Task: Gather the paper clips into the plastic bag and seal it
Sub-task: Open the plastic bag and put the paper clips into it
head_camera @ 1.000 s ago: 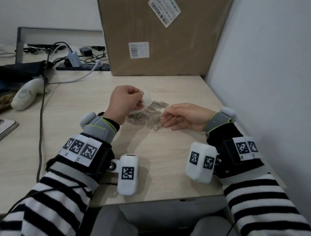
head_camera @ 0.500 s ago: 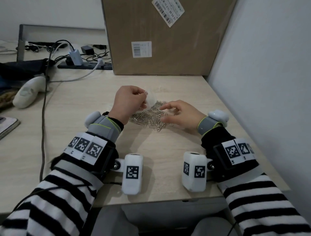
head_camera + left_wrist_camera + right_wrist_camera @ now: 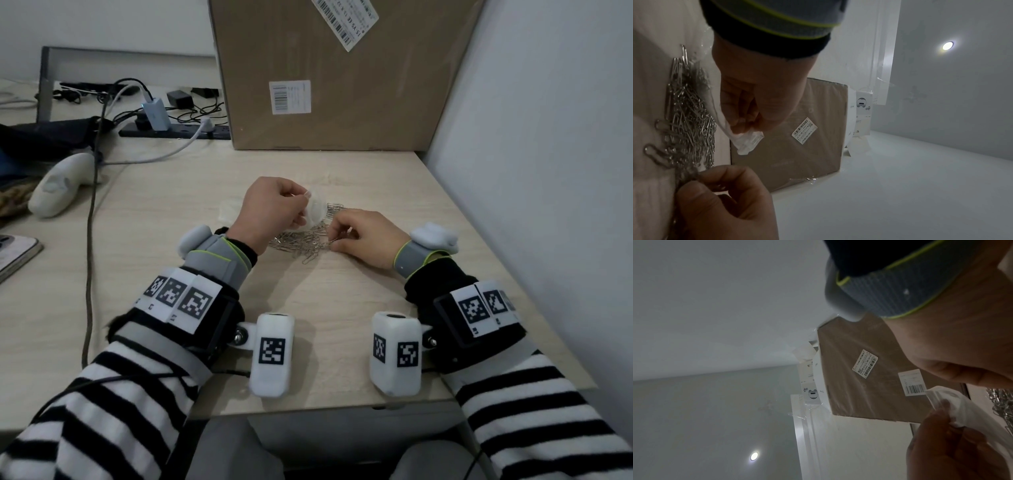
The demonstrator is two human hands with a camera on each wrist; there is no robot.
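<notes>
Left hand (image 3: pixel 270 212): my fingers pinch the mouth of the plastic bag (image 3: pixel 315 213), holding it raised just above the pile.
Right hand (image 3: pixel 363 236): my fingertips are curled onto the near right edge of the pile, nipping at a few clips; how many, I cannot tell.
Paper clips (image 3: pixel 301 240): one loose silver heap on the surface (image 3: pixel 171 240), between my two hands, under the bag's mouth.
Plastic bag: clear, crumpled, its mouth toward my right hand.
Cardboard box (image 3: pixel 335 75): upright at the far edge, well apart from the pile.
</notes>
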